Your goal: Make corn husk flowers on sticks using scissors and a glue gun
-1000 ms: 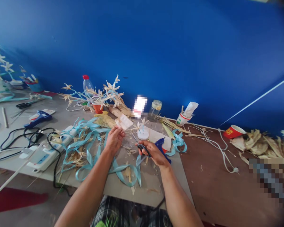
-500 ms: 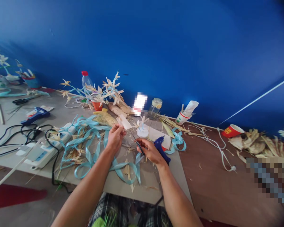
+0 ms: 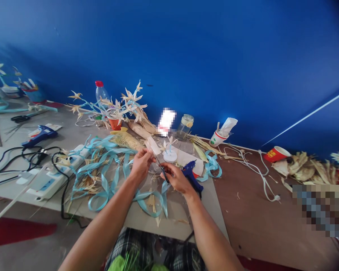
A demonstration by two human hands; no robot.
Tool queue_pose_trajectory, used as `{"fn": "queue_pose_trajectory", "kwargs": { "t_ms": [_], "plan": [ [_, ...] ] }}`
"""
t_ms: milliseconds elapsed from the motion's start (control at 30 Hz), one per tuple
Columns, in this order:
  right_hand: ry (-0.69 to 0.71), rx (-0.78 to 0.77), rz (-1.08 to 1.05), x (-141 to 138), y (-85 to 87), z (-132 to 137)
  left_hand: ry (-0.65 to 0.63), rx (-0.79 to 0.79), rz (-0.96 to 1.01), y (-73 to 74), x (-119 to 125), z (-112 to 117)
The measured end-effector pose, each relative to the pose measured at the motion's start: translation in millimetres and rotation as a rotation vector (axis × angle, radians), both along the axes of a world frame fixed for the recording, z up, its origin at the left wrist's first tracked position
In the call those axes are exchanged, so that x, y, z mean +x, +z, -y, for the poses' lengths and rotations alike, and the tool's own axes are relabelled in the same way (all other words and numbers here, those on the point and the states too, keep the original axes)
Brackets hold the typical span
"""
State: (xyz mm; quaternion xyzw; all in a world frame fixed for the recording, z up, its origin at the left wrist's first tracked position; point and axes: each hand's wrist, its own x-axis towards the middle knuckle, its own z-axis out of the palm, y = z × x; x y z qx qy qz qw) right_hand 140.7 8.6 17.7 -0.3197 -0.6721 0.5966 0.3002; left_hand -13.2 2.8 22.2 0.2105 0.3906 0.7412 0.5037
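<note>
Pinched in the fingers of my left hand (image 3: 141,163) is a pale piece of corn husk (image 3: 153,146), its free end pointing up and away. My right hand (image 3: 175,177) grips a pair of dark-handled scissors (image 3: 164,174), whose blades reach up to the husk's lower edge; whether they are cutting cannot be made out. Just behind the hands stands a white round base (image 3: 170,156) with small husk flowers (image 3: 169,142) on it. A blue glue gun (image 3: 192,176) lies right of my right hand. Light-blue ribbon (image 3: 104,188) is strewn left of my left hand.
On the left are a white power strip (image 3: 49,184), black cords and another blue glue gun (image 3: 41,135). Husk flowers in a red pot (image 3: 115,123), a glass jar (image 3: 185,126) and a paper cup (image 3: 217,138) line the wall. A red cup (image 3: 277,154) lies tipped at right.
My left hand has moved slightly right with the husk, which now tilts differently. The scissors have come closer to it, and my right hand has shifted a little left.
</note>
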Motion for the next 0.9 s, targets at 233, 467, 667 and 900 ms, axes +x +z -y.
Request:
{"fn": "queue_pose_trajectory", "kwargs": {
  "t_ms": [233, 467, 667, 900],
  "plan": [
    [0.001, -0.058, -0.037, -1.6, -1.9, -1.2, -0.068, 0.023, -0.002, -0.1, 1.3, 2.5],
    [-0.014, -0.095, -0.031, -0.9, -2.1, -1.7, -0.094, 0.022, 0.000, -1.4, 1.2, 3.6],
    [-0.005, -0.108, -0.042, -1.2, -4.6, -2.0, -0.095, 0.010, 0.002, 0.0, 2.2, 4.0],
    [0.005, -0.060, -0.030, -1.5, 1.9, 0.6, -0.101, -0.010, -0.011, 2.8, 3.9, 4.5]
  ]
}}
